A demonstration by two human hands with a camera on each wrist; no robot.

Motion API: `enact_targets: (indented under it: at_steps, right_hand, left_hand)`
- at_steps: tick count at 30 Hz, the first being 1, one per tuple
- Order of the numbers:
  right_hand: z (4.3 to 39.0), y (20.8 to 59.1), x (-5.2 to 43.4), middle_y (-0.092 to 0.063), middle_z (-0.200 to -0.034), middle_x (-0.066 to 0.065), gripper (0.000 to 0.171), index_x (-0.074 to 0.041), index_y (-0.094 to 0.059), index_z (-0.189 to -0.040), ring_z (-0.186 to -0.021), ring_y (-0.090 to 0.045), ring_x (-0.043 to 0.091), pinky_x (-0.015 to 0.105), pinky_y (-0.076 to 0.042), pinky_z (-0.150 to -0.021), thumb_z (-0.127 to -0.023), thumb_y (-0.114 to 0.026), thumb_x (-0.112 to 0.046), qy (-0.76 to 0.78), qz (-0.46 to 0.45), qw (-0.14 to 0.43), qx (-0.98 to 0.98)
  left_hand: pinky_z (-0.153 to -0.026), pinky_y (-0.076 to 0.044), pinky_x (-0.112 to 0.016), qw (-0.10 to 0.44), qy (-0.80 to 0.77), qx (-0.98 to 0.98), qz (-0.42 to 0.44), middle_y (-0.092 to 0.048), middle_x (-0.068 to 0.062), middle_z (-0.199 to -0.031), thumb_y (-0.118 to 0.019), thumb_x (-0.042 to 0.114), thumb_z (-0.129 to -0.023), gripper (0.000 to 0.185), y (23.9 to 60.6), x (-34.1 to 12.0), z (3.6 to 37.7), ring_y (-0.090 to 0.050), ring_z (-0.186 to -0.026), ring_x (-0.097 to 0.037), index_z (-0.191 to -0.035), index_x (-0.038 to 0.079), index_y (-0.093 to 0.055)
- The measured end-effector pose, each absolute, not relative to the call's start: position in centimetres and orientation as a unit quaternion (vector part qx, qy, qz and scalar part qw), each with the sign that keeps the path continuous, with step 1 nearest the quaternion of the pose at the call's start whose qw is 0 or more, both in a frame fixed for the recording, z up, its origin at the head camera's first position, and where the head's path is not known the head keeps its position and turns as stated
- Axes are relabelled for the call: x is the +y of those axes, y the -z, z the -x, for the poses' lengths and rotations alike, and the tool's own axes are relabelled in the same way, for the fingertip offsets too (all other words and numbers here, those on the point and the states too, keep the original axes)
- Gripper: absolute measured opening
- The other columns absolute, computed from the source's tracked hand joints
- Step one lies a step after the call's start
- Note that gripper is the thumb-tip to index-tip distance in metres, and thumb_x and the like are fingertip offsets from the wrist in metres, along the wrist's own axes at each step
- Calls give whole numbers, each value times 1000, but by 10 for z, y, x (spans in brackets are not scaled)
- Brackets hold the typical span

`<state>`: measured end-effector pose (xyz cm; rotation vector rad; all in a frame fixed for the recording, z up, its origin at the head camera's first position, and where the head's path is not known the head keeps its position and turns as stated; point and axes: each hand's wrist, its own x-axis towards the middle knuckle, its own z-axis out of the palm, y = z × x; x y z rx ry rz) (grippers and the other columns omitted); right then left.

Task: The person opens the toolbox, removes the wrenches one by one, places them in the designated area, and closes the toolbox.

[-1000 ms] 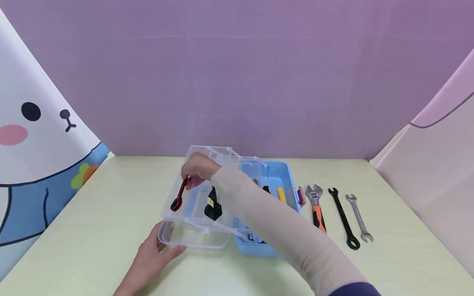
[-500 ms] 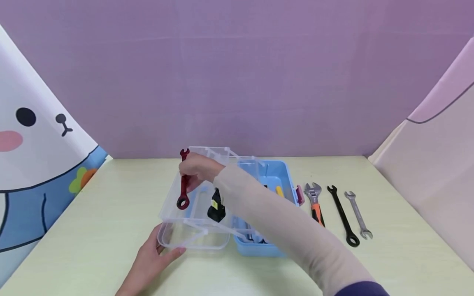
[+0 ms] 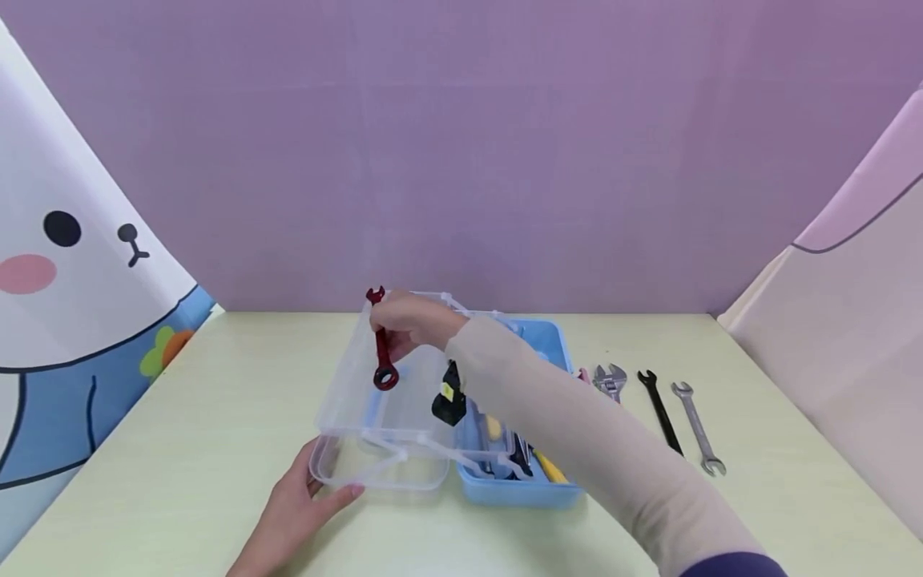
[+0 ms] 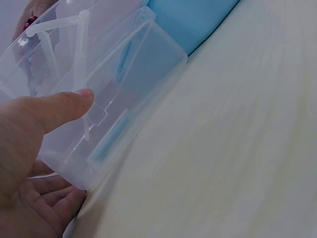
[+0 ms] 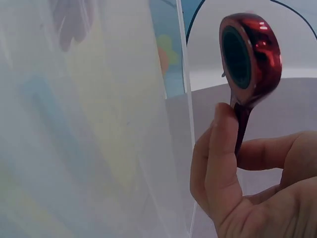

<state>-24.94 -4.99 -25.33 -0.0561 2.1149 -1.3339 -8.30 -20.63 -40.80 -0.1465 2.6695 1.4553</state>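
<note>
My right hand pinches a red combination wrench by its shank, above the clear upper tray of a toolbox. Its open end points up and back, while its ring end hangs toward me; the right wrist view shows that shiny red ring close up. With thumb in front and fingers behind, my left hand holds the left corner of the clear lower section. White hinge arms link the clear sections. The toolbox's blue base stands to the right, partly hidden by my right sleeve.
Right of the box lie an adjustable wrench, a black combination wrench and a silver open-end wrench. Inside the base are yellow-handled and dark tools. A small black device hangs under my right wrist. A purple cloth stands behind.
The red wrench has turned so its ring faces me and its open end shows above my fingers. My right hand has shifted rightward with it. My left hand has stayed at the corner.
</note>
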Motion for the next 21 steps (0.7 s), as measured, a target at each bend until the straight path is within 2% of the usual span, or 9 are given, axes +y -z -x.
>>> enact_targets:
  at_steps: [3,6,9,17,21]
  right_hand:
    - [249,252,-43,-59,-74,15,11,3,-55,-94,-62,-60,25,40,-62,-76,-92,-52,-8,507,25,317,801]
    - [248,249,-37,-57,-72,13,9,1,-52,-91,-61,-59,23,34,-61,-63,-92,-52,-8,506,29,322,800]
    - [247,246,-29,-57,-75,13,11,1,-52,-94,-62,-59,23,29,-58,-55,-92,-52,-10,500,30,324,802]
    - [248,242,-3,-56,-83,13,19,0,-49,-107,-64,-59,23,28,-57,-53,-94,-52,-13,480,31,311,820]
    - [248,242,11,-58,-95,16,19,-4,-46,-109,-72,-60,25,28,-58,-56,-94,-53,-13,480,28,298,824]
  left_hand:
    - [-107,-42,-44,43,-481,875,43,-39,-30,-144,-76,34,-81,87,408,-207,84,-41,-132,-41,-145,1,-27]
    - [-106,-43,-43,38,-483,874,36,-38,-30,-144,-76,33,-81,86,408,-207,84,-42,-132,-42,-145,1,-27]
    - [-106,-43,-43,37,-483,874,32,-38,-30,-144,-75,32,-82,86,408,-207,84,-42,-132,-42,-145,1,-27]
    - [-104,-45,-42,44,-490,870,32,-38,-29,-144,-75,35,-81,88,405,-207,83,-42,-131,-44,-146,3,-25]
    - [-104,-46,-43,50,-490,869,33,-37,-30,-144,-75,36,-81,89,404,-209,82,-42,-130,-45,-146,3,-24]
